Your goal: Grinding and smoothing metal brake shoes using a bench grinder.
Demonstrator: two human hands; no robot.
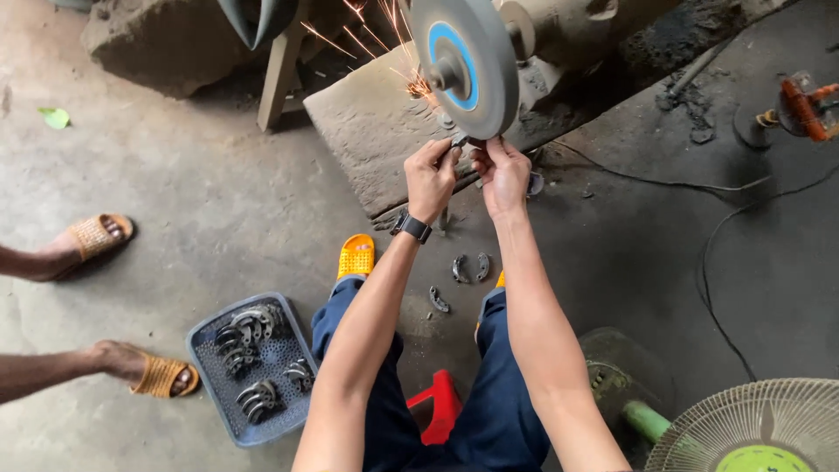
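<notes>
Now both hands, left hand (430, 179) & right hand (502, 175), pinch small metal piece (461, 140) vs grinding wheel (463, 65).

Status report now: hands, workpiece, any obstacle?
Left hand and right hand both grip small metal piece against grinding wheel. Sparks flying. Nothing blocking.

arms: bare, no sleeves | left wrist: black watch (412, 226) on a dark strap | legs: dark blue trousers (498, 393), cuffs ending at the ankle | feet: orange-yellow perforated slippers (357, 256), the right one mostly hidden | hands: no gloves
</notes>
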